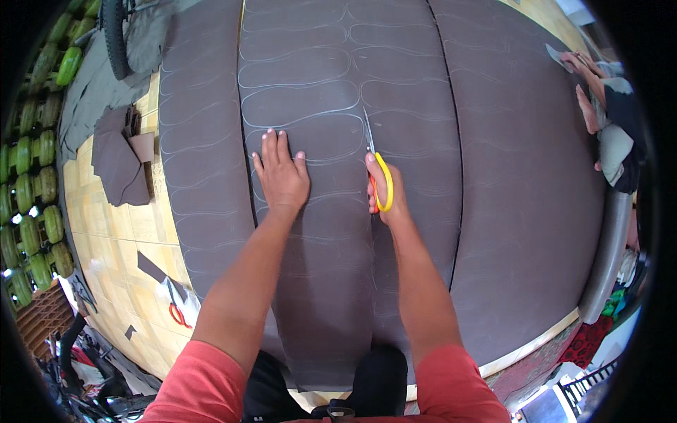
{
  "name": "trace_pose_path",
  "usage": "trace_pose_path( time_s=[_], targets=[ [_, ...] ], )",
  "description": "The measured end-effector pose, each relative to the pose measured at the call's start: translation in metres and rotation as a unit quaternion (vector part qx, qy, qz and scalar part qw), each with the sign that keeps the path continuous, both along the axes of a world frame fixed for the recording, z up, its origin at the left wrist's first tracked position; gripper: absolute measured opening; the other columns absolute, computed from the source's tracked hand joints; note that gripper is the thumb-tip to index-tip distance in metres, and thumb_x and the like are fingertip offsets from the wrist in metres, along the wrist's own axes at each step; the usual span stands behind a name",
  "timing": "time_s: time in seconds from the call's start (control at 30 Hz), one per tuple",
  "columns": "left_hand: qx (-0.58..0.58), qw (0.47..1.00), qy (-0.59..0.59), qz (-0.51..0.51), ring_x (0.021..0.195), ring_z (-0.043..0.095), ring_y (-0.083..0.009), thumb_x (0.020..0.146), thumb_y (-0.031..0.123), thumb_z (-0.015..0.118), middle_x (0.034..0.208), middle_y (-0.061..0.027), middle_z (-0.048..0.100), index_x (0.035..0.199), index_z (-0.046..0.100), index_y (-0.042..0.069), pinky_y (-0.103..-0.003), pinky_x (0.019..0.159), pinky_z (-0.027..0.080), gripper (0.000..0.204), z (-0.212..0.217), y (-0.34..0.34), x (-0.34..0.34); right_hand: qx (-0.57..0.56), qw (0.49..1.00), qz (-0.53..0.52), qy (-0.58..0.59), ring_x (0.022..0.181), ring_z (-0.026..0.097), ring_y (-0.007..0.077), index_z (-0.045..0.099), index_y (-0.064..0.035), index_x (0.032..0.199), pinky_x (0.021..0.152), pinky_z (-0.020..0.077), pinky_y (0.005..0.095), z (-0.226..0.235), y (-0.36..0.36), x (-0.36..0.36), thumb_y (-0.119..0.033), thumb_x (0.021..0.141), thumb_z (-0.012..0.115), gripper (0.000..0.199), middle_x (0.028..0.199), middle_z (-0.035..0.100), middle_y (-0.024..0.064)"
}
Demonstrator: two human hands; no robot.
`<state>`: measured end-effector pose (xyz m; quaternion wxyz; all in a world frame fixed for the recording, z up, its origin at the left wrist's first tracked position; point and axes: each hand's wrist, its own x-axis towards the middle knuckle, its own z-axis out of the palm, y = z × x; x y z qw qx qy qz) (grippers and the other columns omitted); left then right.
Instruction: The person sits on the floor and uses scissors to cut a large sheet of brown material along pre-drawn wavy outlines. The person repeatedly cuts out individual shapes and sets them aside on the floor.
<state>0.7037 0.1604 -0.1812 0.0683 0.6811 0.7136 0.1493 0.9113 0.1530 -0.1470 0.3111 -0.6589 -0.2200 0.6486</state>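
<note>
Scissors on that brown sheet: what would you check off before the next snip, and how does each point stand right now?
1. Grip on the scissors: the right hand is through the yellow-orange handles. Ok.
2. Sheet held down: the left hand lies flat on the brown sheet, beside the cut. Ok.
3. Left fingers clear of the blades: they lie well to the side of them. Ok.
4. Blades on a chalk outline: the tips sit near a drawn line, but whether exactly on it, cannot tell.
5. Another person's feet at the sheet's far right edge: far from the blades. Ok.
6. Spare red-handled scissors on the floor at left: out of the way. Ok.
</note>
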Motion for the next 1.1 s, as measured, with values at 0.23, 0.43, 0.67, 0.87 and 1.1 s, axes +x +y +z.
trace_pose_path(
  time_s=[0.23,0.43,0.67,0.87,1.1],
  targets=[
    [-0.057,0.997,0.051,0.006,0.149,0.022,-0.0334,0.095,0.032,0.051,0.158,-0.0178,0.028,0.148,0.036,0.001,-0.056,0.119,0.012,0.063,-0.001,0.01,0.014,-0.003,0.997,-0.01,-0.073,0.039,0.042,0.0082,0.05,-0.0082,0.072,0.036,0.0359,0.0255,0.012,0.0,-0.006,-0.055,0.093,0.062,0.053,0.054,0.042,-0.001],
    [-0.083,0.994,0.072,-0.002,0.149,0.02,-0.0348,0.094,0.03,0.05,0.159,-0.0195,0.025,0.148,0.034,-0.002,-0.057,0.119,0.011,0.064,0.002,0.012,0.01,0.01,0.998,-0.024,-0.051,0.04,0.042,0.0073,0.047,-0.0093,0.067,0.037,0.0328,0.0251,0.013,0.019,-0.011,-0.053,0.093,0.064,0.054,0.049,0.039,-0.0037],
    [-0.099,0.993,0.07,-0.012,0.15,0.017,-0.035,0.094,0.03,0.049,0.16,-0.0203,0.023,0.148,0.033,-0.003,-0.057,0.119,0.01,0.065,0.001,0.016,0.01,-0.015,0.997,0.014,-0.08,0.041,0.043,0.0068,0.049,-0.0094,0.068,0.038,0.0345,0.0249,0.018,0.042,-0.002,-0.056,0.093,0.063,0.054,0.052,0.043,-0.0027],
    [-0.106,0.992,0.061,-0.018,0.15,0.016,-0.0365,0.094,0.029,0.049,0.159,-0.0219,0.022,0.147,0.033,-0.004,-0.059,0.119,0.009,0.065,0.001,0.017,0.009,0.002,0.997,0.023,-0.077,0.041,0.045,0.0074,0.05,-0.0084,0.069,0.038,0.0372,0.0254,0.02,0.065,-0.003,-0.056,0.094,0.061,0.055,0.053,0.044,-0.0017],
    [-0.125,0.991,0.054,-0.015,0.152,0.012,-0.035,0.094,0.032,0.049,0.16,-0.0221,0.019,0.147,0.035,-0.004,-0.06,0.119,0.007,0.065,0.003,0.015,0.007,0.03,0.994,0.044,-0.092,0.042,0.046,0.0083,0.053,-0.0068,0.07,0.037,0.0385,0.026,0.014,0.103,-0.001,-0.057,0.093,0.061,0.055,0.053,0.044,-0.0005]
  ],
)
